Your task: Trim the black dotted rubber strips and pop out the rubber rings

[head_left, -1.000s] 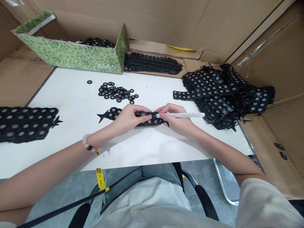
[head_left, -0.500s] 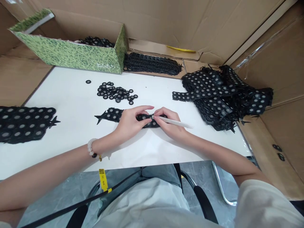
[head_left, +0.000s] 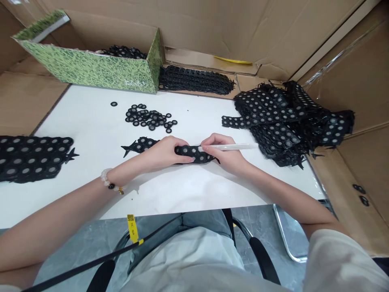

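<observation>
White table (head_left: 100, 121); left hand (head_left: 165, 153) hides the black strip (head_left: 194, 154).

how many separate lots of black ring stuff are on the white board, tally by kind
Narrow black strip of grey-centred rings: 1
Wide black sheet of grey-centred rings: 1
Large heap of black ring sheets: 1
Cluster of small loose black rings: 1
Lone small black ring: 1
Total: 5

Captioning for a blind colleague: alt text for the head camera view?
The left hand and right hand hold a strip of black rings on a white table, the right gripping a white pen-like tool. Loose rings and a heap of strips lie nearby.
</observation>
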The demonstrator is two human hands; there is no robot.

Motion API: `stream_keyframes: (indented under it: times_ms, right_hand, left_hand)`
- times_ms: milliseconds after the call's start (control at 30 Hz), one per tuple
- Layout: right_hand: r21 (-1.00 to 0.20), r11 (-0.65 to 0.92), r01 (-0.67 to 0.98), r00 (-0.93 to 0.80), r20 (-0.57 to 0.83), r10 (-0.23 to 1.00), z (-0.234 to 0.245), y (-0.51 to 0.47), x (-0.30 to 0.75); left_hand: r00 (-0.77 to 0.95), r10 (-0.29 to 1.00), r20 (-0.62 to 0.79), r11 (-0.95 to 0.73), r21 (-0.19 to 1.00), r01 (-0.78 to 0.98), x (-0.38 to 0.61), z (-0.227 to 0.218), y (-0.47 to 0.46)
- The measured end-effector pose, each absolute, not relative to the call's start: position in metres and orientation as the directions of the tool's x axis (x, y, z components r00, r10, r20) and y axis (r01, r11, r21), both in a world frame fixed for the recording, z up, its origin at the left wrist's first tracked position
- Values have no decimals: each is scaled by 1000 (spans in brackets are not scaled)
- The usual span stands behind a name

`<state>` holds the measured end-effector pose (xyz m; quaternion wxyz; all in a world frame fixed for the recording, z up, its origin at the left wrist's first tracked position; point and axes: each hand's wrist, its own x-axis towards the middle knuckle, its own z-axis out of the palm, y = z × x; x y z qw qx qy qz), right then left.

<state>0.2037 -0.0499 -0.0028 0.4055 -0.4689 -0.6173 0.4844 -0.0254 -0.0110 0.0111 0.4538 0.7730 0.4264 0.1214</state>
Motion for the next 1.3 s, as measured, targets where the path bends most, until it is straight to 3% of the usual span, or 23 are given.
stream_keyframes:
  times_ms: [267,567,967,1300]
  right_hand:
    - [-989,53,135,-269,15,963,0,-47,208]
    - [-918,211,337,-309,104,945,-4,-50,201]
    - [-906,207,369,-297,96,950,-7,-50,200]
    - [-839,319,441,-302,197,933,-19,-51,192]
  left_hand:
    - [588,793,-160,-210,834,510,-28,4,-9]
    - [560,820,-117,-231,827,512,-26,-2,-10]
    - [522,849,-74,-229,841,491,-23,-2,-12]
    - [422,899,-120,-126,852,509,-22,-1,-15]
